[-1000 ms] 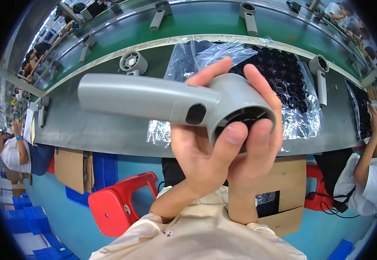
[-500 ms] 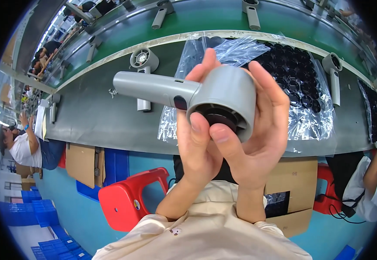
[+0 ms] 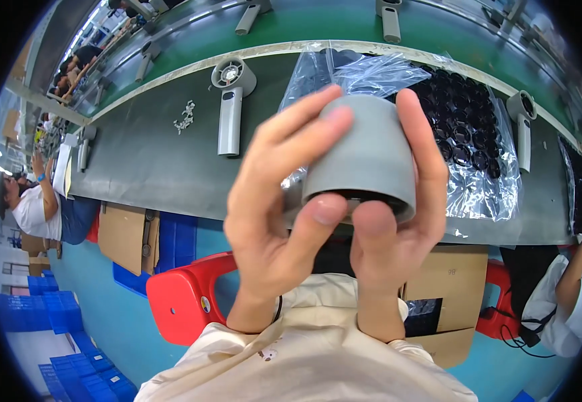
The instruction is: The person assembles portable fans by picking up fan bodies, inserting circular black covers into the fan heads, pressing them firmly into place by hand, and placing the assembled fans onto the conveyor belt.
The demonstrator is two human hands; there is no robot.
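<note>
So the grey fan housing [image 3: 365, 151] is a matte plastic barrel, a short cylinder that flares slightly wider toward its lower end. It's held up in the air close to the camera, well above the surface, roughly upright, with the closed-looking narrow end up and the open mouth facing down and toward the viewer. You can just see a dark opening along the bottom rim, but the inside is too shadowed to make out. The outer wall looks smooth and clean, no marks that I can see. Whether a handle is attached can't be told from this angle, since only the barrel shows.
</note>
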